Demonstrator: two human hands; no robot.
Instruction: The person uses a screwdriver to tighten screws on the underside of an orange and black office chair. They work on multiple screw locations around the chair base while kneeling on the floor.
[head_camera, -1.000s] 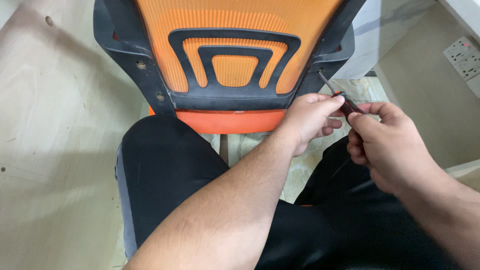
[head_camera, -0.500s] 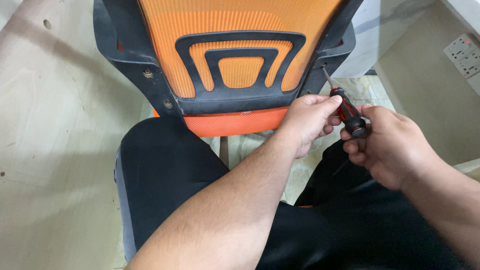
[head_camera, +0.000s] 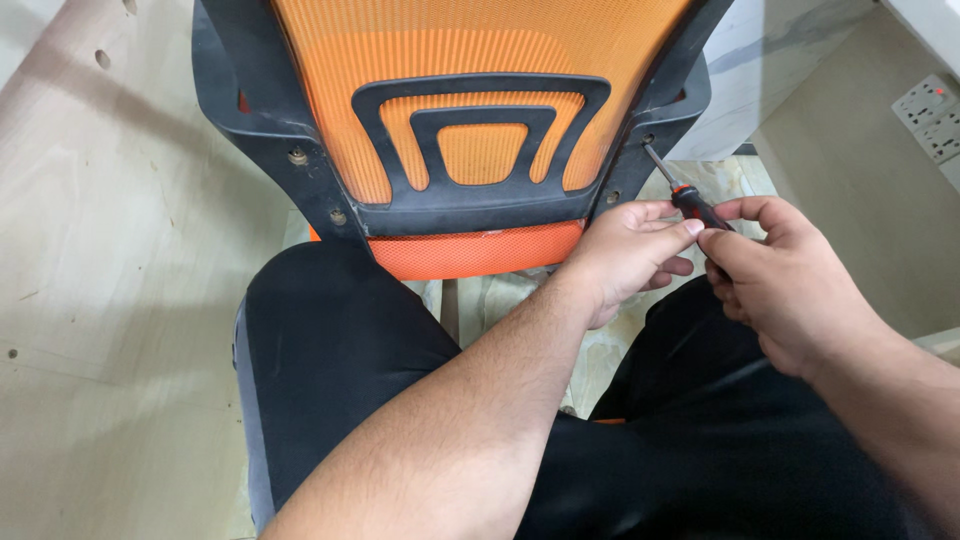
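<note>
Small screwdriver (head_camera: 690, 200) pinched between both hands, slanting up and to the left, thin metal shaft aimed at the right-hand side of the black plastic frame (head_camera: 655, 110) of the orange mesh chair back (head_camera: 480, 50). Tip right at a small screw hole (head_camera: 648, 139) in that frame, touching or just short of it; cannot tell which. Left hand (head_camera: 625, 255) closed on the handle near the red collar, thumb and forefinger meeting around it. Right hand (head_camera: 785, 275) curled shut over the rear of the black handle, hiding its end. Probably light and rigid, easy to steer with fingertips alone; slim handle likely to roll or slip if pinched too loosely, so best taken on the thicker black part with the fore hand steadying close to the shaft, as here. Shaft narrow, liable to skate off a screw head unless kept in line with the hole. Tool thus lying across both grips, handle inside them, shaft and tip projecting clear beyond the left fingertips toward the frame. On the opposite side of the frame, two screw heads (head_camera: 297, 156) seated in their holes. Chair back leaning between the knees, black trousers (head_camera: 340, 350) below, pale wooden board (head_camera: 110, 250) to the left, wall socket (head_camera: 935, 110) at upper right.
</note>
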